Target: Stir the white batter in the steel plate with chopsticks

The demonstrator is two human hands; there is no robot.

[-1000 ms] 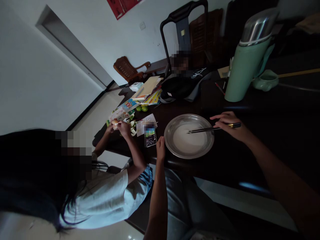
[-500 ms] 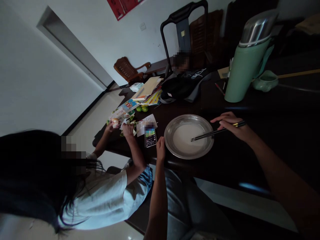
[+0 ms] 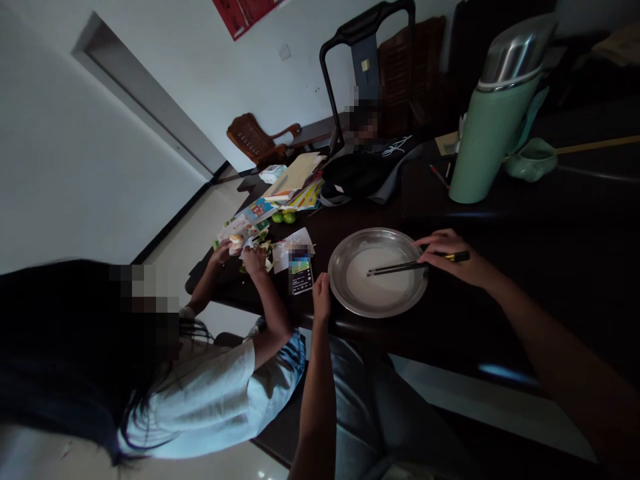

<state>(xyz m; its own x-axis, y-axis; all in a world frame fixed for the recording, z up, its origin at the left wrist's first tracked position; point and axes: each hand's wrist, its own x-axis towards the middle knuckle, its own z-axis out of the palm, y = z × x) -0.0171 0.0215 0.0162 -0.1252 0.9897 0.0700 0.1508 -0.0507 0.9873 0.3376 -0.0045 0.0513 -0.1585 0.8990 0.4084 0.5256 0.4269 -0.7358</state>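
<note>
My right hand point(image 3: 453, 259) is closed around a pair of dark chopsticks point(image 3: 400, 268) with gold bands near their upper ends. Their tips dip into a milky whitish liquid point(image 3: 375, 283) in a round, shallow metal bowl point(image 3: 423, 293). The index finger reaches out to the bowl's right rim. At the opposite side, my left hand point(image 3: 321, 297) grips the left edge of the bowl, fingers together; the thumb and fingertips are hard to make out. Just left of that hand lies a phone point(image 3: 301, 277) with a lit screen, partly on a white paper point(image 3: 295, 243).
On my left a person point(image 3: 210, 393) holds a pale peeled fruit point(image 3: 237, 244) over peels. Behind are green fruits point(image 3: 284, 217), stacked papers and envelopes point(image 3: 297, 177), and a black bag point(image 3: 360, 177). A green thermos point(image 3: 493, 140) and small green pot point(image 3: 533, 160) stand at right rear.
My right hand has moved left with the chopsticks, whose tips slid leftward through the liquid. The left hand and bowl have stayed in place.
</note>
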